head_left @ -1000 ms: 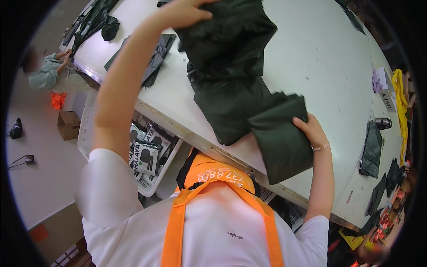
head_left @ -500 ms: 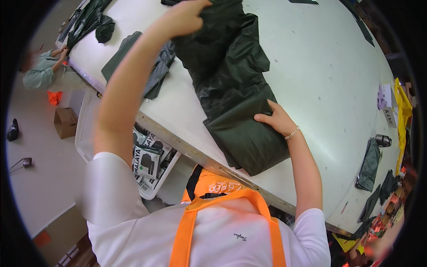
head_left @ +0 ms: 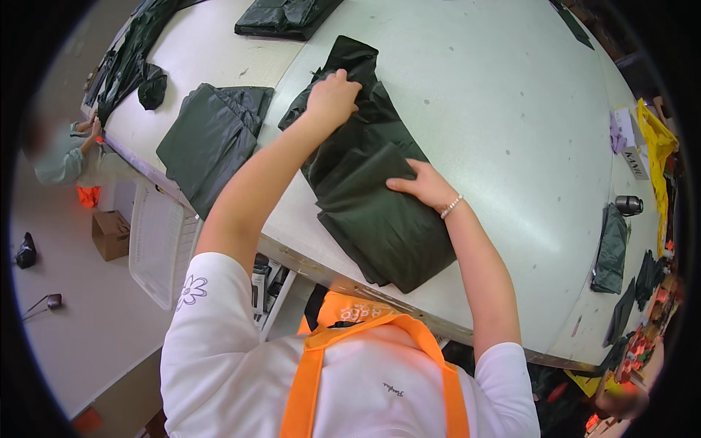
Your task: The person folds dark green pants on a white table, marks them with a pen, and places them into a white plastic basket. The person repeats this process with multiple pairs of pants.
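A dark green garment of thin, shiny fabric (head_left: 387, 233) lies lengthwise before me, its near end folded into a wide flat panel. My left hand (head_left: 334, 100) is at its narrower, crumpled far part, the fingers curled and closed on the fabric. At the right edge of the folded panel is my right hand (head_left: 427, 188), its thumb on top and the other fingers partly hidden by the cloth. Left of the garment, a flat dark green folded piece (head_left: 212, 135) rests on the table, close to my left forearm.
The white table (head_left: 504, 190) bears a dark folded stack (head_left: 285, 18) at the far side and more dark fabric (head_left: 150, 51) far left, by another person (head_left: 66, 157). A black cylinder (head_left: 629, 206) and a folded dark bundle (head_left: 610, 252) sit right. A white basket (head_left: 155, 241) stands below the table's left edge.
My left hand has come back toward me from the far end, and the garment's far part now lies shorter and gathered. My right hand has shifted slightly left with the folded panel.
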Motion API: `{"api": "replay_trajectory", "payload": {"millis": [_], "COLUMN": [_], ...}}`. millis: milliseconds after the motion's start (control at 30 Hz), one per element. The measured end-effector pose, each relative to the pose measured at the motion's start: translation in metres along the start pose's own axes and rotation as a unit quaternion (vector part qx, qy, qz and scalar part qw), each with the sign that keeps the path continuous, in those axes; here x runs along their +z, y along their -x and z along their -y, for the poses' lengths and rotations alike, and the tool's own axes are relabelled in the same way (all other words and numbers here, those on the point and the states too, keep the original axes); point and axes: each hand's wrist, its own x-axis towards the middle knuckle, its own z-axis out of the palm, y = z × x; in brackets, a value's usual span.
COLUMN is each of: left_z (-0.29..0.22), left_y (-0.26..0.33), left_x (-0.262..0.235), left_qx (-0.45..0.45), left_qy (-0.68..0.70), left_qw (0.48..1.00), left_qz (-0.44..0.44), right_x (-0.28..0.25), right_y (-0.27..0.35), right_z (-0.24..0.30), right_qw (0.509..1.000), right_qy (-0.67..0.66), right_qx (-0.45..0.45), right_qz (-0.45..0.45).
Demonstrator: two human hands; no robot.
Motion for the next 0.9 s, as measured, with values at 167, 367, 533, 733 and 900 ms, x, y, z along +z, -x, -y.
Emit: {"api": "replay_trajectory", "payload": {"millis": [167,367,533,733,900], "left_z": [0.033,0.086,0.026,-0.137,-0.153], "left_y": [-0.007,0.007,0.068,0.213,0.252], "left_x": [-0.028,-0.121,-0.190,-0.099,0.018], "left_qx": [0.002,0.053,0.046,0.201,0.166], "left_qy": [0.044,0.139,0.397,0.298,0.210], "left_qw": [0.997,0.971,0.899,0.925,0.962], "left_qz": [-0.059,-0.186,-0.176,-0.127,-0.050], "right_x": [-0.005,-0.004,0.014,-0.005,-0.048], "right_y": [-0.050,-0.058,-0.056,-0.057,-0.033], "right_z": [0.012,-0.020,-0.022,-0.057,-0.073], "right_qw": [0.986,0.991,0.936,0.956,0.995], "right_qy": [0.119,0.066,0.266,0.225,-0.040], "right_qx": [0.089,0.050,-0.014,-0.064,0.022], "right_qz": [-0.081,-0.103,-0.228,-0.177,-0.090]}}
